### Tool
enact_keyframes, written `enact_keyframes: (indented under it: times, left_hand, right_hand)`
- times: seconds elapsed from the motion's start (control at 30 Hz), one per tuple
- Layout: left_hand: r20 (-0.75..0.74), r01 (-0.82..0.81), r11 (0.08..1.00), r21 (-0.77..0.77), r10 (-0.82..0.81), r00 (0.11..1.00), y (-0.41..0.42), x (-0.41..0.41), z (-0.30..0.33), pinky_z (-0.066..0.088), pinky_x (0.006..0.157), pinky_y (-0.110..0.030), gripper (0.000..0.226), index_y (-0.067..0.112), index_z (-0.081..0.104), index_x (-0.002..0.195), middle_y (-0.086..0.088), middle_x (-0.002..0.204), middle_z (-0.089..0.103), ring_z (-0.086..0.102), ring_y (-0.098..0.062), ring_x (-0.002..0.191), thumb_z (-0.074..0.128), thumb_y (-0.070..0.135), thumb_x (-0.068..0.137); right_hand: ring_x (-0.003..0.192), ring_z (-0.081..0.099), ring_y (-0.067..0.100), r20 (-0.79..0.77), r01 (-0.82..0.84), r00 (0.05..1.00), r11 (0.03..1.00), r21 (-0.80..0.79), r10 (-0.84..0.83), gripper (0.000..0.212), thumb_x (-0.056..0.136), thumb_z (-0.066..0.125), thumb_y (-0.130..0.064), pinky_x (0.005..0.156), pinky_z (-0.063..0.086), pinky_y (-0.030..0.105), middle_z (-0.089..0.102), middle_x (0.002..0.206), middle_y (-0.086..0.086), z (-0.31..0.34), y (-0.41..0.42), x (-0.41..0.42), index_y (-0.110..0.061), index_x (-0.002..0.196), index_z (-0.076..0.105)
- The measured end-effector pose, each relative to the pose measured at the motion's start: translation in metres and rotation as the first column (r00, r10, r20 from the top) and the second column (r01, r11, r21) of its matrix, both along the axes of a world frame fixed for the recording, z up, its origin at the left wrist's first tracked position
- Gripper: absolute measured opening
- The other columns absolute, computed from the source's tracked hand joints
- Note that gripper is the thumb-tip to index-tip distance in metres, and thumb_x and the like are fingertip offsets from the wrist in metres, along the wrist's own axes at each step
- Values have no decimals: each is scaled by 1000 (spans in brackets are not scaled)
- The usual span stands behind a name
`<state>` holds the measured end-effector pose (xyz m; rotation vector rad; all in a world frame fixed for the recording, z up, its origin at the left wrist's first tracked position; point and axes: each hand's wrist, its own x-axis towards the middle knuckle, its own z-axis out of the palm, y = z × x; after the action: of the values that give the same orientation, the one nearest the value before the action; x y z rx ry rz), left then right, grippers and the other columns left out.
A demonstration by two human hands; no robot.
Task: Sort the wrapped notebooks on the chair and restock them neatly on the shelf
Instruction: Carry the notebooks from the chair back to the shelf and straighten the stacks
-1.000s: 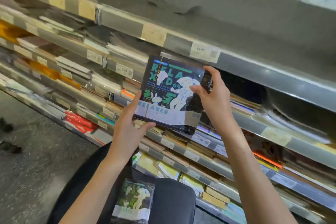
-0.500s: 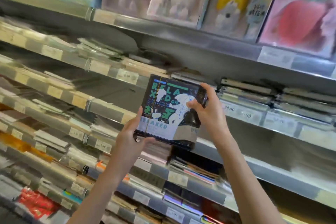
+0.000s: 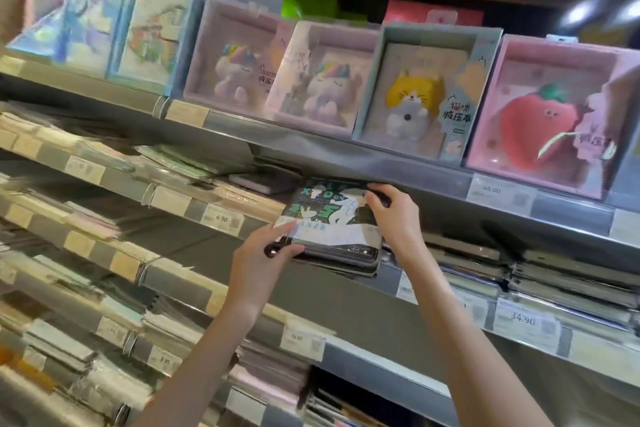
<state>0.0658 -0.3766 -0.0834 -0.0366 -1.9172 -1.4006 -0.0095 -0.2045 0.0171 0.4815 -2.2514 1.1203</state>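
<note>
Wrapped notebook [image 3: 329, 218], dark cover with white and green print, lies flat at the front edge of a grey metal shelf [image 3: 346, 291], on a low stack of similar notebooks [image 3: 346, 262]. We see price tags along each shelf rail. On the shelf above, display boxes [image 3: 419, 94] hold plush-covered notebooks: unicorns, a cat, a strawberry. Our left hand [image 3: 263, 253] pinches the notebook's near left corner; our right hand [image 3: 394, 215] grips its far right edge, fingers curled.

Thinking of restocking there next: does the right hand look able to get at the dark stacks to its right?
Probably yes: the right hand grips the black notebook, but the dark stacks lie beside it, nothing between.
</note>
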Motion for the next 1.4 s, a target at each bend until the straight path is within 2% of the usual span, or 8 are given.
enact_keyframes:
  times: [0.1, 0.3, 0.4, 0.53, 0.7, 0.9, 1.13, 1.4]
  left_hand:
    - [-6, -76, 996, -50, 76, 997, 0, -9, 14, 34, 94, -16, 36, 37, 61, 116, 12, 119, 57, 48, -4, 113, 68, 32, 80]
    - [-43, -251, 953, -168, 247, 968, 6, -23, 43, 37, 91, -25, 39, 27, 59, 123, -1, 124, 58, 50, -16, 116, 60, 39, 85]
    - [-66, -286, 943, -168, 279, 958, 9, -27, 46, 33, 86, -20, 40, 26, 57, 124, -1, 123, 56, 49, -14, 113, 58, 41, 87]
    - [-105, -231, 962, -143, 218, 970, 14, -35, 41, 31, 91, -18, 46, 22, 53, 129, -2, 126, 54, 47, -13, 118, 59, 39, 87]
    - [-89, -141, 978, -154, 129, 988, 21, -52, 40, 29, 100, -21, 61, 23, 42, 139, 1, 138, 46, 39, -12, 128, 61, 41, 84]
    - [-10, -163, 953, -255, 166, 986, 26, -83, 37, 31, 107, -34, 62, 19, 38, 140, -8, 145, 38, 34, -22, 134, 56, 44, 86]
    - [-47, -406, 781, -474, 438, 898, 35, -106, 30, 28, 97, -41, 54, 17, 50, 127, -4, 130, 55, 38, -30, 122, 42, 55, 89]
    - [20, -397, 759, -516, 474, 880, 39, -109, 30, 21, 102, -46, 51, 19, 45, 130, -5, 136, 49, 28, -31, 132, 36, 52, 93]
  right_hand:
    - [73, 55, 14, 53, -5, 999, 998, 69, 1, 31, 95, 50, -28, 55, 40, 13, 66, 101, 3, 5, 4, -2, -14, 121, 60]
    - [121, 45, 0, -173, -119, 979, 991, -59, 108, 27, 95, 49, -24, 83, 34, -2, 46, 131, -12, -27, 28, 44, -19, 117, 63]
    - [136, 27, 1, -285, -72, 953, 991, 111, 101, 40, 94, 48, -28, 108, 28, 19, 24, 150, -14, -83, 29, 59, -28, 134, 46]
    - [145, -1, 19, -447, 130, 892, 911, 391, 64, 67, 95, 49, -27, 113, 19, 41, -7, 157, -3, -123, 17, 38, -32, 148, 8]
    - [143, 9, 28, -540, 365, 834, 851, 377, -119, 68, 92, 53, -29, 112, 20, 54, 7, 155, 13, -120, 15, 8, -14, 147, 17]
    - [143, 12, 28, -611, 557, 761, 702, 443, -218, 60, 92, 35, -39, 110, 10, 60, 4, 157, 7, -124, 32, -26, -18, 147, 21]
    - [142, 16, 26, -557, 575, 784, 655, 490, -272, 59, 97, 12, -51, 112, 10, 55, 26, 151, 6, -117, 40, -31, -21, 145, 28]
    - [132, 40, 30, -540, 580, 790, 637, 508, -289, 59, 91, 26, -51, 110, 13, 53, 39, 146, 7, -113, 39, -24, -22, 141, 36]
